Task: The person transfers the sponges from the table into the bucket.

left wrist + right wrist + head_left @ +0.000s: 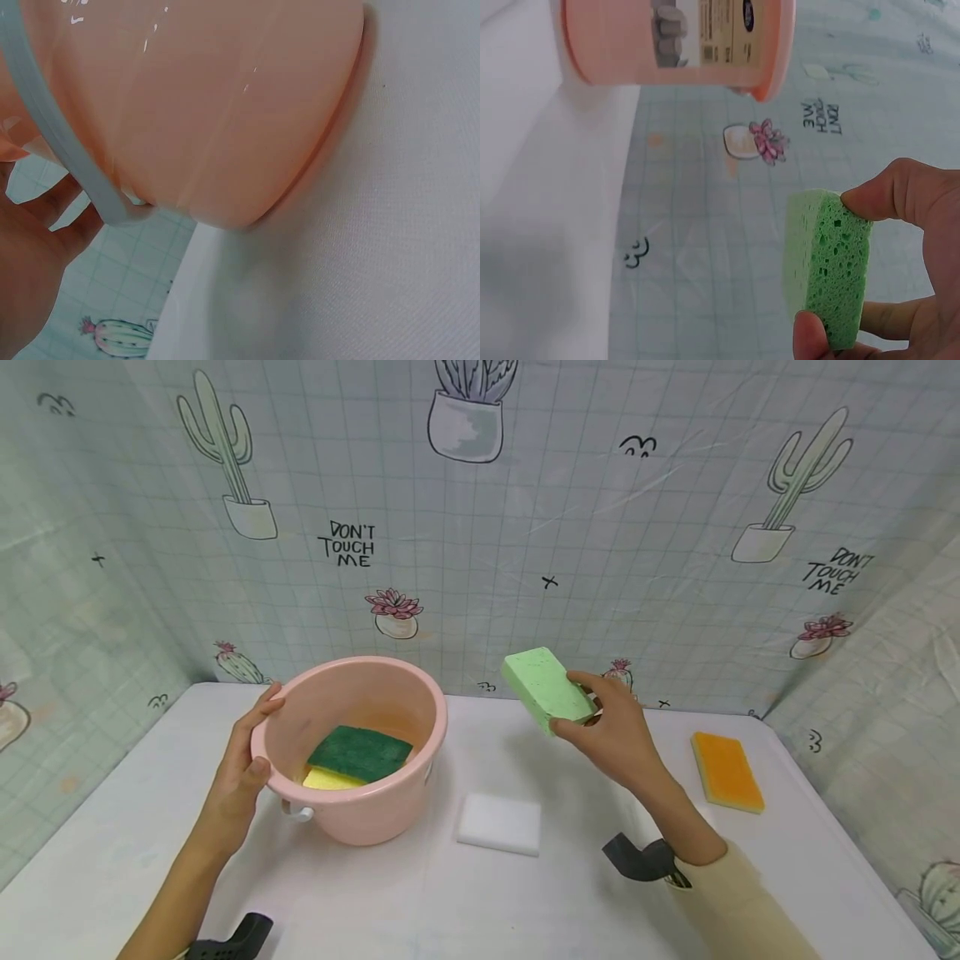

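Observation:
A pink bucket (367, 818) stands at the left of the white table, its light handle (64, 135) hanging down the outside. My left hand (238, 777) grips its left rim, thumb at the front and fingers along the edge. Inside lies a sponge with a dark green scouring side (362, 753) and a yellow body (330, 779). Up in the air right of the bucket, my right hand (618, 727) pinches a light green sponge (546, 687) between thumb and fingers. Its porous edge (841, 259) shows in the right wrist view.
On the table (480, 910) between the hands lies a white sponge block (499, 823). An orange sponge (727, 770) with a pale underside is near the right edge. A cloth backdrop (480, 527) with printed cacti hangs behind and along both sides.

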The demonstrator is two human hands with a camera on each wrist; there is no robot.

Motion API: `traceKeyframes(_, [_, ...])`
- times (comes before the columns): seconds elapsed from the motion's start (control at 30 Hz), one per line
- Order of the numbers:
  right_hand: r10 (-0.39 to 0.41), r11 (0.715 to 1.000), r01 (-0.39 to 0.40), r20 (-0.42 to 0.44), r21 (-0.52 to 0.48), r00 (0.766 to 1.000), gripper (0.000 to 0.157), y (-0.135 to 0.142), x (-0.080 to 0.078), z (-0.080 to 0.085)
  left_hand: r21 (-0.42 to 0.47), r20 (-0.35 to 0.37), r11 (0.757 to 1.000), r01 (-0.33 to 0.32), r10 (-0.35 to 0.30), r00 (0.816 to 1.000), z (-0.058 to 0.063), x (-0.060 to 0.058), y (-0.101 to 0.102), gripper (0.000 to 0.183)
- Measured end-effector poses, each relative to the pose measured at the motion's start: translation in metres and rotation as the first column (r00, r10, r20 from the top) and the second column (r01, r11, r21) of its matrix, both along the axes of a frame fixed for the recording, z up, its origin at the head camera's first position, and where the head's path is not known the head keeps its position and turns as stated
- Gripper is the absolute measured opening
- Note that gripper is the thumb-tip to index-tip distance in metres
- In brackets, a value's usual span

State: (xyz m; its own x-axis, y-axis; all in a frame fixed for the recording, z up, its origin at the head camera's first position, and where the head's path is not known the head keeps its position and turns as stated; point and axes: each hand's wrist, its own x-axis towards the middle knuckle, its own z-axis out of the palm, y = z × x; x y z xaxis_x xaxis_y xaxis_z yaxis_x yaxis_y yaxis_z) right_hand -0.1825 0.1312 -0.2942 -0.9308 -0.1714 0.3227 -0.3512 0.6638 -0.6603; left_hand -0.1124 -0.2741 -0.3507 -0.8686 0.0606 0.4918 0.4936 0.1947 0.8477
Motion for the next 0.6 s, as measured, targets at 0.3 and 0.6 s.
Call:
traceKeyframes(0.3, [0.087,0.994,-0.087,-0.015,-0.071,0.996,0.061,-0.032,0.004,0.011,0.006,0.008,1.000,-0.005,0.005,1.000,-0.001,0.000,0.000,0.064])
traceKeyframes(0.6, [0.161,0.982,-0.164,-0.044,-0.092,0.986,0.061,-0.060,0.007,0.023,0.013,-0.033,1.000,0.027,-0.026,0.999,-0.004,-0.002,-0.002,0.063])
